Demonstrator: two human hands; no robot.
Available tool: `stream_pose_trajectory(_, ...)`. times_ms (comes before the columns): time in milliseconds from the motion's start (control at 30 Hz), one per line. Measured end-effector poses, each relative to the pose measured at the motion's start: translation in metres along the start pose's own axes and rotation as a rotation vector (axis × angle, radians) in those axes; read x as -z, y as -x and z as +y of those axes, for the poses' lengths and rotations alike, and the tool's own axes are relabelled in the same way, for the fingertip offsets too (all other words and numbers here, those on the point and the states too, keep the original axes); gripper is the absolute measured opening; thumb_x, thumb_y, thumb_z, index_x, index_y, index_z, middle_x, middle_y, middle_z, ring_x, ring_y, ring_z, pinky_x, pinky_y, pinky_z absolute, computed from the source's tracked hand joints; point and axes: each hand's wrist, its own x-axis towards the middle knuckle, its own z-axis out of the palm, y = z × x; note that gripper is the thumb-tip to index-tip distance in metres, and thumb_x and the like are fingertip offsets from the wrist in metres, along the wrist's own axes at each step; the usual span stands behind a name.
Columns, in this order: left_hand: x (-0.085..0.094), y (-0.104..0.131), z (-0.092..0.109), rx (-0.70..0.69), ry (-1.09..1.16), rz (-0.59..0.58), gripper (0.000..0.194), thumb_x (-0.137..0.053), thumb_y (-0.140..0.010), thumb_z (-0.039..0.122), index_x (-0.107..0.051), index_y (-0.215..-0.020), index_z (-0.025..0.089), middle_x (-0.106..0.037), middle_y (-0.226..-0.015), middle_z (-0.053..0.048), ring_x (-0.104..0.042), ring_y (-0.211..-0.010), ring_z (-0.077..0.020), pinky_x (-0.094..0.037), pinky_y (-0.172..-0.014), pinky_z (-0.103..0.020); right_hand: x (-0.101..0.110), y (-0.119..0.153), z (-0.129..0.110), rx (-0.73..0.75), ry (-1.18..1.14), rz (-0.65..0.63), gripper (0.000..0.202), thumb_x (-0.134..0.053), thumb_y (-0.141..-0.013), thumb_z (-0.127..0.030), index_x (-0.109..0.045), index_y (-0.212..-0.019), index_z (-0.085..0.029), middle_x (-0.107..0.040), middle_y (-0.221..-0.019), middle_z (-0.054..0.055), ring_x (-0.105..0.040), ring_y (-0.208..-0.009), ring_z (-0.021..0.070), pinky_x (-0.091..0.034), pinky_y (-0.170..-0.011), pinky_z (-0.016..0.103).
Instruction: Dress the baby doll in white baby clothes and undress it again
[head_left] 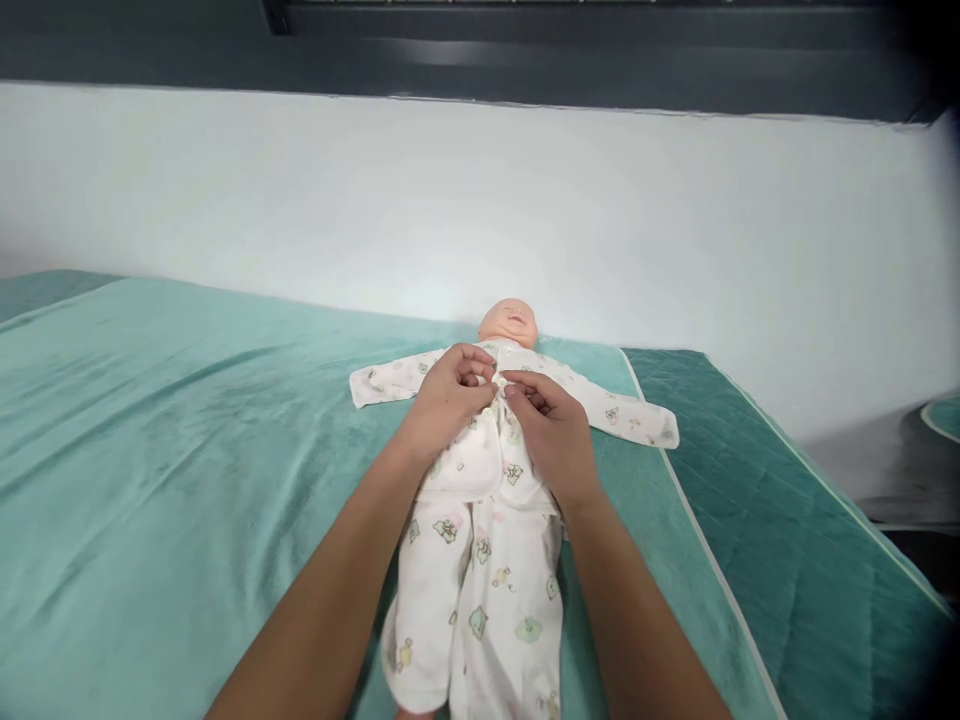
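A baby doll [510, 322] lies on its back, head toward the wall, dressed in a white printed baby shirt [469, 468] and matching trousers [510, 600]. Both shirt sleeves stretch out to the sides. At the chest, my left hand [454, 390] pinches one edge of the shirt's front opening. My right hand [551, 415] pinches the other edge close beside it, fingertips almost meeting around a small pale button or snap. The fingers partly hide the fastening, so I cannot tell whether it is joined there. Below my hands the two shirt fronts part slightly.
A light green blanket [187, 450] with some creases covers the bed under the doll. A darker green quilted mattress cover [787, 500] shows at the right. Behind stands a white wall [375, 200], with a dark metal beam [480, 60] across the top.
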Motion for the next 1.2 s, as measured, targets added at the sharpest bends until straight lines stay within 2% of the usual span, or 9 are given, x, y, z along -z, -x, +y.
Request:
stream_pose_trajectory(167, 0.000, -0.001, -0.001, -0.002, 0.015, 0.002, 0.031, -0.068, -0.070, 0.018, -0.058, -0.098, 0.021, -0.059, -0.089, 0.001, -0.042, -0.061, -0.0071, -0.035, -0.054, -0.021, -0.001, -0.003, -0.003, -0.020, -0.044, 0.024, 0.015, -0.064, -0.084, -0.035, -0.072, -0.090, -0.023, -0.070, -0.082, -0.001, -0.060, -0.074, 0.0151, -0.047, -0.072, 0.028)
stream_pose_trajectory(367, -0.002, 0.001, -0.002, -0.111, -0.232, 0.025, 0.026, -0.060, -0.079, 0.021, -0.063, -0.105, 0.024, -0.059, -0.097, 0.000, -0.051, -0.074, -0.0108, -0.042, -0.065, -0.023, -0.001, -0.008, -0.004, -0.041, -0.062, 0.034, 0.012, -0.065, -0.083, -0.034, -0.069, -0.084, -0.023, -0.071, -0.081, -0.001, -0.062, -0.077, 0.0159, -0.048, -0.073, 0.028)
stream_pose_trajectory(500, -0.004, 0.002, -0.002, -0.268, -0.479, 0.037, 0.028, -0.053, -0.090, 0.026, -0.069, -0.112, 0.027, -0.059, -0.121, -0.005, -0.055, -0.110, -0.0193, -0.043, -0.097, -0.033, 0.000, -0.005, -0.003, -0.008, -0.073, 0.035, 0.015, -0.061, -0.085, -0.034, -0.071, -0.087, -0.023, -0.072, -0.085, 0.000, -0.064, -0.080, 0.0173, -0.049, -0.077, 0.029)
stream_pose_trajectory(567, -0.005, 0.002, -0.003, -0.309, -0.597, 0.027, 0.030, -0.048, -0.095, 0.032, -0.069, -0.115, 0.030, -0.055, -0.136, -0.005, -0.044, -0.131, -0.0236, -0.035, -0.110, -0.040, 0.000, -0.003, -0.003, 0.014, -0.063, 0.033, 0.018, -0.059, -0.087, -0.034, -0.072, -0.090, -0.022, -0.073, -0.088, 0.001, -0.065, -0.083, 0.0183, -0.049, -0.080, 0.031)
stream_pose_trajectory(667, -0.007, 0.002, -0.005, -0.328, -0.736, -0.047, 0.036, -0.038, -0.099, 0.037, -0.063, -0.125, 0.033, -0.047, -0.151, 0.000, -0.029, -0.145, -0.0257, -0.022, -0.117, -0.050, -0.001, -0.001, -0.001, 0.061, -0.006, 0.059, 0.020, -0.056, -0.089, -0.035, -0.072, -0.092, -0.023, -0.072, -0.090, 0.002, -0.064, -0.083, 0.0186, -0.049, -0.081, 0.033)
stream_pose_trajectory(800, -0.006, -0.002, -0.008, -0.354, -0.743, -0.105, 0.040, -0.034, -0.100, 0.032, -0.057, -0.132, 0.034, -0.051, -0.148, 0.002, -0.034, -0.144, -0.0228, -0.020, -0.118, -0.049, -0.004, 0.001, 0.001, 0.156, 0.142, 0.172, 0.020, -0.054, -0.089, -0.029, -0.072, -0.095, -0.023, -0.066, -0.102, 0.006, -0.061, -0.094, 0.0199, -0.050, -0.082, 0.033)
stream_pose_trajectory(900, -0.003, -0.010, -0.005, -0.378, -0.752, -0.117, 0.040, -0.036, -0.098, 0.029, -0.059, -0.131, 0.032, -0.056, -0.143, 0.001, -0.041, -0.138, -0.0204, -0.026, -0.117, -0.042, -0.005, 0.001, 0.005, 0.232, 0.257, 0.201, 0.024, -0.054, -0.088, -0.025, -0.068, -0.107, -0.024, -0.063, -0.116, 0.008, -0.054, -0.114, 0.0230, -0.046, -0.097, 0.039)
stream_pose_trajectory(1067, 0.001, -0.025, -0.003, -0.372, -0.755, -0.186, 0.040, -0.037, -0.098, 0.033, -0.059, -0.130, 0.028, -0.052, -0.147, -0.001, -0.037, -0.142, -0.0199, -0.026, -0.118, -0.040, -0.005, -0.005, 0.013, 0.251, 0.358, 0.047, 0.044, -0.046, -0.094, -0.030, -0.053, -0.136, -0.021, -0.051, -0.144, 0.009, -0.039, -0.137, 0.0248, -0.030, -0.116, 0.047)
stream_pose_trajectory(1200, 0.003, -0.028, -0.009, -0.333, -0.674, -0.158, 0.039, -0.040, -0.097, 0.035, -0.059, -0.131, 0.027, -0.055, -0.144, -0.002, -0.041, -0.138, -0.0205, -0.028, -0.117, -0.038, -0.003, -0.006, 0.016, 0.200, 0.370, -0.045, 0.048, -0.042, -0.097, -0.035, -0.049, -0.142, -0.021, -0.044, -0.152, 0.008, -0.033, -0.143, 0.0245, -0.026, -0.119, 0.049)
